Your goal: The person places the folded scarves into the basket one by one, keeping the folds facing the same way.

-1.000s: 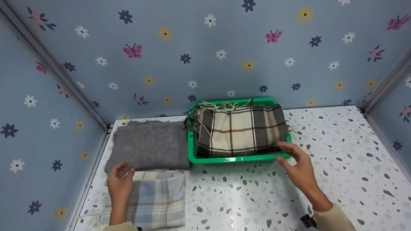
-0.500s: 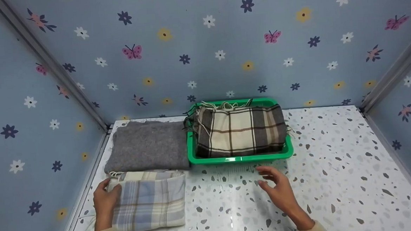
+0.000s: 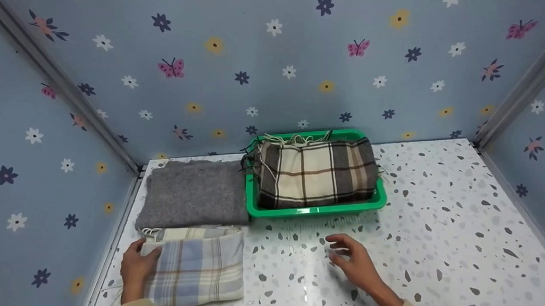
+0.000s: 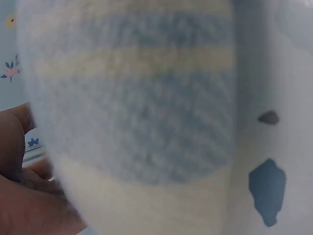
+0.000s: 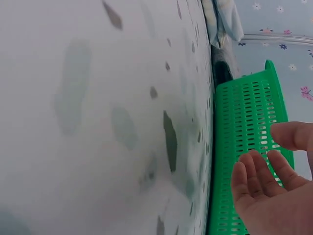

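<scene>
A folded blue-and-cream plaid scarf point(image 3: 199, 268) with pale fringe lies at the front left of the table. My left hand point(image 3: 137, 267) grips its left edge, thumb over the top and fingers at the outer side. In the left wrist view the scarf point(image 4: 137, 112) fills most of the picture and hides part of the left hand point(image 4: 34, 205). My right hand point(image 3: 356, 263) hovers over the table in front of the basket, holding nothing, its fingers loosely bent; the right wrist view shows this hand point(image 5: 274, 186) with thumb and fingers apart.
Behind the plaid scarf lies a folded grey cloth point(image 3: 193, 194). Beside it a green slotted basket point(image 3: 317, 210) holds a folded brown-and-cream checked scarf point(image 3: 318, 174) with dark and cream fringe. Flower-patterned walls point(image 3: 267, 46) enclose the speckled white table point(image 3: 435, 237).
My left hand has come down to the plaid scarf's left edge. My right hand has drawn back from the basket's front right corner, toward the front and left.
</scene>
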`<state>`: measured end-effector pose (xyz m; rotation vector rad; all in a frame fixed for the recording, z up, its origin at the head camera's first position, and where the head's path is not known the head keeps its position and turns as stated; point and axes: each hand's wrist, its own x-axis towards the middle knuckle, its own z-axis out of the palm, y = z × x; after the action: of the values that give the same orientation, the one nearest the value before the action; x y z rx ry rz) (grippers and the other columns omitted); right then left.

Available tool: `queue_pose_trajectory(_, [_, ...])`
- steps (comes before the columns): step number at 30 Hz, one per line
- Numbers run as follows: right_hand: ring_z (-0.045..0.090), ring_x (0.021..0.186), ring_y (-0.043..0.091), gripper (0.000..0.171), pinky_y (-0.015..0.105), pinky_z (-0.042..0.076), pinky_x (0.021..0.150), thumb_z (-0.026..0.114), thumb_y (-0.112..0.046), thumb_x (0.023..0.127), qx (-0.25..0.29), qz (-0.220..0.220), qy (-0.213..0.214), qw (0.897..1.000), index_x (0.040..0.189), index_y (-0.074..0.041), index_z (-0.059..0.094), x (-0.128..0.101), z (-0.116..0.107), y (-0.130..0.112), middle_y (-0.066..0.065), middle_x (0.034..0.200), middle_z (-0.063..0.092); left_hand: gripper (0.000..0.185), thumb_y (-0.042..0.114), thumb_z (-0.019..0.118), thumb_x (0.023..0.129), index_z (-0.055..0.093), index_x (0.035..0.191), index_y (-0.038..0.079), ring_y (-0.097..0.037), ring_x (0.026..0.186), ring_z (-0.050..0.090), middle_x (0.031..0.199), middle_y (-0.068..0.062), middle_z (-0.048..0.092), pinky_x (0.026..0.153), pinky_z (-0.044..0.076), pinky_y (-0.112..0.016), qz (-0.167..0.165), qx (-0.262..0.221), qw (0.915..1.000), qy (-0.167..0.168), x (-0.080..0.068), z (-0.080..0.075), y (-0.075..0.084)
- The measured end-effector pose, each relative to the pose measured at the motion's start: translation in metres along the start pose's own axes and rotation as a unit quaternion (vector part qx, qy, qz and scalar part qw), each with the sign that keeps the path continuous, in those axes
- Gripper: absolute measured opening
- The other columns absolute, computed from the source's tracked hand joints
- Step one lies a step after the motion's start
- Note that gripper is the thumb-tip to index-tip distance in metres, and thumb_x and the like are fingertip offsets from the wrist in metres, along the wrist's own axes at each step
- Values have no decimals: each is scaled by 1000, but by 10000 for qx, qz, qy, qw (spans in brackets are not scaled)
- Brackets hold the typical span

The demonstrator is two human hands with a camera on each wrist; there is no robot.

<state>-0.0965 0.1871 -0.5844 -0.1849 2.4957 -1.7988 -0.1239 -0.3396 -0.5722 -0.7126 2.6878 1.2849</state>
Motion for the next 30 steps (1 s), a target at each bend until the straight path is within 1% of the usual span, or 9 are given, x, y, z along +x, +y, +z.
queue_pose_trajectory(3, [67, 117, 34, 39, 48, 55, 100, 71, 5, 94, 30, 124, -120, 9998, 132, 0, 67, 0, 8, 0, 18, 131, 69, 67, 20, 63, 102, 36, 154, -12, -59, 142, 35, 157, -44, 32, 115, 30, -68, 77, 86, 9999, 34, 1, -1, 0])
queue_pose_trajectory(6, [67, 117, 36, 40, 51, 55, 100, 72, 6, 92, 49, 187, -193, 9996, 132, 1, 66, 1, 15, -1, 19, 131, 69, 65, 17, 65, 100, 39, 152, -14, -61, 140, 38, 153, -46, 35, 112, 33, -69, 163, 127, 9997, 92, 2, -1, 1])
queue_pose_trajectory(10, [67, 118, 37, 41, 52, 55, 100, 73, 7, 90, 93, 250, -282, 9992, 131, 3, 66, 0, 23, -3, 19, 130, 68, 63, 15, 66, 100, 41, 150, -15, -61, 138, 40, 151, -46, 38, 112, 34, -69, 162, 120, 9998, 93, 1, 0, 2])
queue_pose_trajectory(18, [66, 118, 35, 43, 46, 56, 98, 74, 8, 89, 155, 466, -376, 9981, 131, 2, 66, -1, 31, -5, 19, 130, 68, 63, 13, 65, 99, 42, 147, -21, -61, 133, 44, 148, -46, 41, 110, 37, -68, 102, 212, 9997, -3, 1, -3, 4])
queue_pose_trajectory(23, [67, 116, 35, 44, 43, 57, 97, 74, 8, 88, 136, 469, -415, 9979, 131, 3, 65, -1, 33, -4, 20, 129, 68, 60, 13, 67, 98, 46, 143, -21, -61, 130, 46, 145, -46, 43, 107, 39, -68, 82, 242, 9997, 3, -1, -3, 5])
queue_pose_trajectory(26, [68, 114, 34, 44, 40, 57, 96, 74, 7, 88, 83, 428, -464, 9980, 131, 4, 65, 0, 34, -3, 20, 127, 69, 59, 13, 69, 97, 49, 141, -21, -61, 129, 47, 144, -45, 45, 107, 40, -68, 94, 265, 9996, 0, -4, -3, 7])
queue_pose_trajectory(30, [68, 111, 34, 43, 34, 58, 92, 74, 7, 88, 88, 379, -541, 9978, 130, 4, 66, -1, 36, -2, 20, 126, 69, 58, 13, 70, 96, 51, 140, -20, -61, 131, 46, 145, -44, 45, 108, 38, -70, 89, 297, 9994, -132, -6, -4, 9])
